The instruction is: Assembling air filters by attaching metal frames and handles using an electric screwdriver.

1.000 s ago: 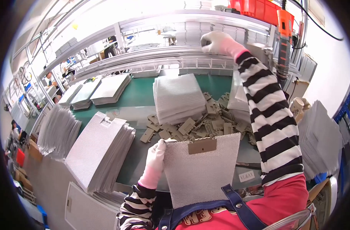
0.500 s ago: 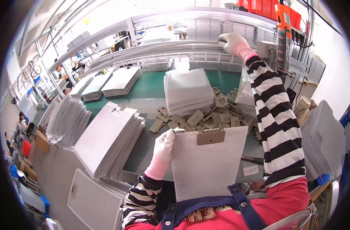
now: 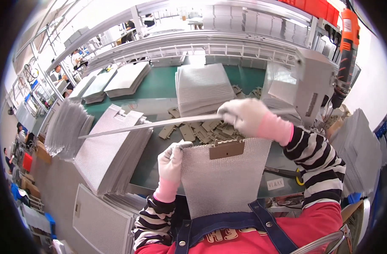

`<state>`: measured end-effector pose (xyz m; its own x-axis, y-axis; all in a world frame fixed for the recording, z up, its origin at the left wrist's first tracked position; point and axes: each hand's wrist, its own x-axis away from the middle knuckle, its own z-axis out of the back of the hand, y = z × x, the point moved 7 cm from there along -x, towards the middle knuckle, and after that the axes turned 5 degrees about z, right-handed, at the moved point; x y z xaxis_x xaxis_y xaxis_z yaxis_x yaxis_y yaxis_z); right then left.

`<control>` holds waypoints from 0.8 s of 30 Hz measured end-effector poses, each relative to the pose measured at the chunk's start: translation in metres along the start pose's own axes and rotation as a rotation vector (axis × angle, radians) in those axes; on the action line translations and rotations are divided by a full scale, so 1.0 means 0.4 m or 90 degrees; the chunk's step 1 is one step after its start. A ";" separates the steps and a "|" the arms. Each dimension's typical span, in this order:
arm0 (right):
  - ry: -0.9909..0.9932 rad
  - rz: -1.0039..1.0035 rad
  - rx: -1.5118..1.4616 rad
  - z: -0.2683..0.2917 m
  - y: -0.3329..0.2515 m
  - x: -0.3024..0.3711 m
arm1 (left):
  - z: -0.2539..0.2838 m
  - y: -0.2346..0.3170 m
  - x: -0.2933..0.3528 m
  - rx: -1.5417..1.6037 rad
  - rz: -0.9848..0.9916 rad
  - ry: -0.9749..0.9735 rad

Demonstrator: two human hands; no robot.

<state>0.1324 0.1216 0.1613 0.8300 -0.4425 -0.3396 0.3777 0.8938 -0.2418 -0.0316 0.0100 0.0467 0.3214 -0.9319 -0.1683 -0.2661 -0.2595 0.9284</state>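
My left hand, in a white glove with a pink cuff, pinches the top left corner of a silvery mesh sheet. The sheet stands upright against my front, and a beige-brown latch plate sits on its top edge. Above the sheet, my gloved right hand is closed round a long, thin pale metal strip. The strip slants across the bench, its left end over a mesh stack. Loose latch plates lie heaped behind the sheet.
More mesh piles stand on the green bench. An orange electric screwdriver hangs at the right beside a grey box-shaped unit. Yellow-handled scissors lie near a white label. A framed mesh panel leans at lower left.
My right hand has come down and toward me from the rack at the back, bringing the metal strip over the bench. My left hand still holds the mesh sheet.
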 end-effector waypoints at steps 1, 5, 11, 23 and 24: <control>-0.065 -0.049 -0.128 -0.015 -0.008 0.012 | -0.004 -0.004 -0.008 0.009 0.003 -0.001; -0.080 -0.020 -0.164 -0.024 -0.004 0.024 | 0.002 -0.055 -0.043 0.046 0.045 0.002; -0.184 -0.005 -0.215 -0.074 -0.041 -0.003 | 0.007 -0.074 -0.049 0.072 0.047 0.038; -0.235 -0.041 -0.274 -0.108 -0.053 0.011 | -0.030 -0.058 -0.037 0.063 0.112 0.055; -0.202 0.023 -0.234 -0.091 -0.061 0.025 | -0.028 -0.064 -0.031 0.080 0.116 0.056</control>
<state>0.1166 0.0926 0.1309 0.9456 -0.3172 -0.0729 0.2246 0.7979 -0.5594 -0.0187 0.0310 0.0288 0.3343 -0.9419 0.0334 -0.4357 -0.1230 0.8916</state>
